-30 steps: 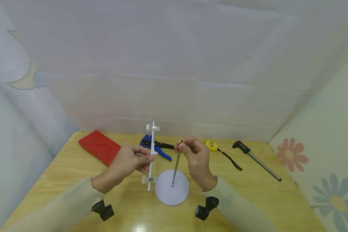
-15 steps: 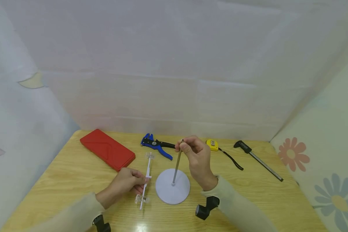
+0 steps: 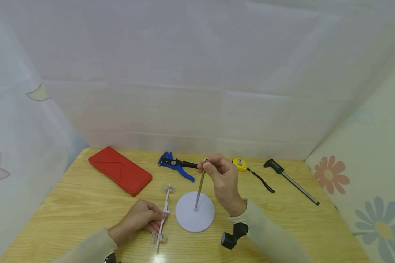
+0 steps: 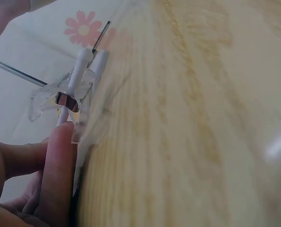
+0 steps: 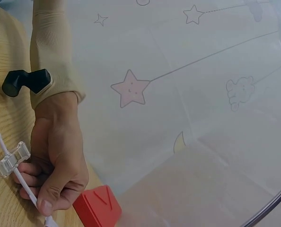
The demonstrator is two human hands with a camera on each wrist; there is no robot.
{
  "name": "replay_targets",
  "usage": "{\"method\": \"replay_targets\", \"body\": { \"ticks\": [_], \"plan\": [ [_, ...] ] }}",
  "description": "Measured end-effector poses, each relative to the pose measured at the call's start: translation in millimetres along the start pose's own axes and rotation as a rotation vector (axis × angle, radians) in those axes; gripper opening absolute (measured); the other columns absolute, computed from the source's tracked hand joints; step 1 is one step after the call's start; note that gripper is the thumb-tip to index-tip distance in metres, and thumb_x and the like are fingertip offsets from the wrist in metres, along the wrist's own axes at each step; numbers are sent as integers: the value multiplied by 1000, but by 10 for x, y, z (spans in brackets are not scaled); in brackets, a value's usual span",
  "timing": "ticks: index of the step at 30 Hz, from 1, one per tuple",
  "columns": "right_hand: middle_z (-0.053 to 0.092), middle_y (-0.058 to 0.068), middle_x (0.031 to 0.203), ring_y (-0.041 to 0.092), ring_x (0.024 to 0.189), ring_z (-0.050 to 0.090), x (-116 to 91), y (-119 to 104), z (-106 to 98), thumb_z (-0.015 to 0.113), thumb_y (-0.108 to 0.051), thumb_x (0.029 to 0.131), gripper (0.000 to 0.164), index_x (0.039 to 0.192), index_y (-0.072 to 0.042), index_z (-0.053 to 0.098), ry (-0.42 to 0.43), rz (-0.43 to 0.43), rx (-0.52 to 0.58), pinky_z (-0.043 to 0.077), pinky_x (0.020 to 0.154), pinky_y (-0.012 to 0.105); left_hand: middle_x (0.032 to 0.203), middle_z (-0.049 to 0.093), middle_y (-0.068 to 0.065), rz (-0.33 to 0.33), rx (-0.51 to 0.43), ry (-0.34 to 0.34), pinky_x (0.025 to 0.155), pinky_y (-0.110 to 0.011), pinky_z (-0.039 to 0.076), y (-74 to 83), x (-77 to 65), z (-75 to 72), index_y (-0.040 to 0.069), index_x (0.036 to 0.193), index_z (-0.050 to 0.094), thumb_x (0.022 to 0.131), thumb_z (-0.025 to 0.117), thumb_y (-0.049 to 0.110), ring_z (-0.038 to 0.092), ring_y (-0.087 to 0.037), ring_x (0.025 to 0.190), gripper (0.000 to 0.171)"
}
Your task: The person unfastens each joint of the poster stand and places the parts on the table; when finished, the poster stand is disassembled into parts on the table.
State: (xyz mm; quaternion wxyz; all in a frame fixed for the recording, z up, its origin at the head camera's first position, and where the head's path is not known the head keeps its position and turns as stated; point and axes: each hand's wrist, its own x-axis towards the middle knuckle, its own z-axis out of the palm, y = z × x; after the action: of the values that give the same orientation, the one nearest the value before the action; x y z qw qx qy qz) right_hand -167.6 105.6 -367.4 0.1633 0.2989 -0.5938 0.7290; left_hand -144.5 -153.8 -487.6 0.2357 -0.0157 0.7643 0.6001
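My left hand (image 3: 141,216) pinches a thin white rod (image 3: 162,223) that carries a clear plastic clip (image 3: 158,237) near each end. In the left wrist view the near clip (image 4: 67,100) sits right by the wooden tabletop, fingertips just behind it. My right hand (image 3: 224,180) pinches the top of an upright metal rod (image 3: 200,187), which leans slightly to the right. That rod's foot stands in the middle of a round white base (image 3: 187,219) on the table. At its edge the right wrist view shows a piece of the metal rod (image 5: 268,207).
Behind the left hand lies a red case (image 3: 120,170). Blue-and-black wire strippers (image 3: 176,164) lie behind the base. A yellow tape measure (image 3: 240,164) with a black strap and a black digital caliper (image 3: 293,182) are to the right. Printed cloth walls stand around the table.
My left hand has lowered the white rod with its clips from above the table, bringing it toward me and slightly left. My right hand keeps its pinch on the metal rod.
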Motion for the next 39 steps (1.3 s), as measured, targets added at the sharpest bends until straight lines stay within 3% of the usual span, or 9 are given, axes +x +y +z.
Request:
{"method": "replay_targets", "body": {
  "ticks": [3,9,15,19,29,39],
  "plan": [
    [73,-8,95,6,85,72,0,-3,4,62,-15,101,25,97,10,60,-3,-2,-6,61,79,25,62,67,-4,-2,28,18,51,-28,57,-2,4,14,-3,87,70,89,77,23,68,-11,53,27],
    [73,-8,96,5,86,72,-11,1,6,62,-15,101,20,97,5,62,-3,-13,-9,61,79,25,61,67,-6,-23,90,33,50,-29,58,51,-5,29,0,83,70,90,76,23,67,-11,52,25],
    [72,-8,97,5,86,72,-17,5,10,62,-14,101,33,96,18,56,4,-46,-25,62,78,26,62,68,-6,-32,130,50,51,-31,59,83,2,42,1,82,69,88,78,24,67,-11,51,26],
    [73,-9,98,7,85,72,-18,15,14,62,-12,101,32,96,19,57,11,-78,-58,62,77,29,62,69,-7,-27,143,57,51,-31,59,85,11,45,1,80,69,87,79,23,68,-13,51,25],
    [73,-9,98,5,85,72,-22,47,18,61,-10,100,28,97,18,58,30,-124,-102,61,77,23,61,67,-5,-12,108,48,50,-31,58,41,12,35,1,82,71,89,78,26,66,-12,50,27],
    [72,-8,98,5,86,71,-39,59,26,59,-4,100,22,98,18,57,37,-108,-91,60,80,22,64,69,-7,-9,89,37,54,-33,60,40,5,23,0,81,71,90,76,27,69,-12,54,30]
  ]
}}
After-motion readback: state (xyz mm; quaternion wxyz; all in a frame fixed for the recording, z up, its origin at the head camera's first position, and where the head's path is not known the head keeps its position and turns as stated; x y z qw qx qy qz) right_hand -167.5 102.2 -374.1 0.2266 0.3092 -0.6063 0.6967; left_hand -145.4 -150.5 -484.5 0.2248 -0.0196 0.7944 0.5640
